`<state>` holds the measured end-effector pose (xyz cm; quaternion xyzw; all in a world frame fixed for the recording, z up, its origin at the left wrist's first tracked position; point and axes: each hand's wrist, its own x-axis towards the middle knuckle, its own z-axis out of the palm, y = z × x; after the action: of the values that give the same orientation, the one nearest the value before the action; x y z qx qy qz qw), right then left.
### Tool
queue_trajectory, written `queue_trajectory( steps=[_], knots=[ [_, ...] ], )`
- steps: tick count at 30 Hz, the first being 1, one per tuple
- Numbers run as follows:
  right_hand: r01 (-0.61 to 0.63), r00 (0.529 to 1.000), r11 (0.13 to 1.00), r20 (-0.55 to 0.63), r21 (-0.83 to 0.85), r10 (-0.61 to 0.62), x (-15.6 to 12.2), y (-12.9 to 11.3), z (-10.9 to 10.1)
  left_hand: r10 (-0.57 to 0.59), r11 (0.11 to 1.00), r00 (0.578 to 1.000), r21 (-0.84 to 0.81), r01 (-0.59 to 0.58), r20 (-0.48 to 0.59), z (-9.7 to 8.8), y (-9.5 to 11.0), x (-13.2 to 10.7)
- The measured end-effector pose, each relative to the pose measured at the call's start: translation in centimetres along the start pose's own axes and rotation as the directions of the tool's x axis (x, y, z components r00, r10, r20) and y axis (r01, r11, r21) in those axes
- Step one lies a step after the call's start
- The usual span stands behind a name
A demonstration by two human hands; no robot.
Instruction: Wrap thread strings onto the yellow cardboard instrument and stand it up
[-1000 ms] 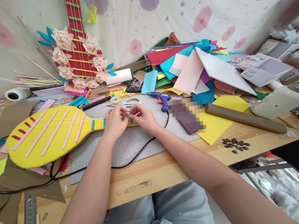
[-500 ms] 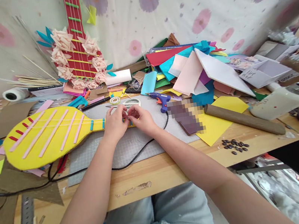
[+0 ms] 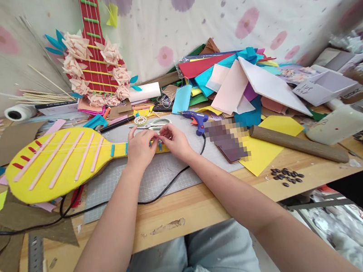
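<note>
**Fingertips crowded over a yellow guitar [image 3: 55, 169] neck**

Nearest is the person's lap, in pale jeans [image 3: 220, 249], tucked up to the table [image 3: 172, 211] edge. A pile of black beans [image 3: 289, 179] sits near that edge on the right, likely kept off to the side so nobody's arm sweeps it. A black cord [image 3: 10, 232] runs under both forearms, across the grey mat [image 3: 106, 184].

Past that is the guitar, lying face up with its body left and its neck across the mat. My guess is it's turned sideways so the neck lands dead centre, where both hands reach easily. Left hand [image 3: 140, 149] and right hand [image 3: 175, 142] meet over it, fingers curled, tips nearly together. Looks like a pinch grip for something tiny, but I honestly can't tell if either has hold of anything.

Just beyond the neck are the scissors [image 3: 168, 120], and the blue glue gun [image 3: 197, 119] is right of them with its nozzle facing away from the person, probably for safety while staying handy.

Farther back there's a messy paper pile [image 3: 229, 87], then a red guitar [image 3: 100, 75] propped upright by the flowery wall cover [image 3: 205, 22], I'd guess to save table space and protect its paper flowers [image 3: 77, 65].
</note>
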<state>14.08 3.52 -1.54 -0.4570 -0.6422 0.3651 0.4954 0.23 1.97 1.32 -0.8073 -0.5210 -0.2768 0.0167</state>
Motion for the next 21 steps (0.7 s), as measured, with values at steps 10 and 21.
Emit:
queue_trajectory(
  steps=[10, 21],
  knots=[
    [0.113, 0.993, 0.986, 0.060, -0.126, -0.106, -0.6, -0.4, -0.4, -0.060, 0.998, 0.998, 0.007, 0.059, 0.013, -0.2, 0.2, 0.1],
    [0.113, 0.992, 0.981, 0.077, -0.160, -0.102, -0.6, -0.2, -0.7, -0.279, 0.935, 0.954, -0.192, 0.297, 0.113, 0.8, -0.5, 0.3]
  ],
)
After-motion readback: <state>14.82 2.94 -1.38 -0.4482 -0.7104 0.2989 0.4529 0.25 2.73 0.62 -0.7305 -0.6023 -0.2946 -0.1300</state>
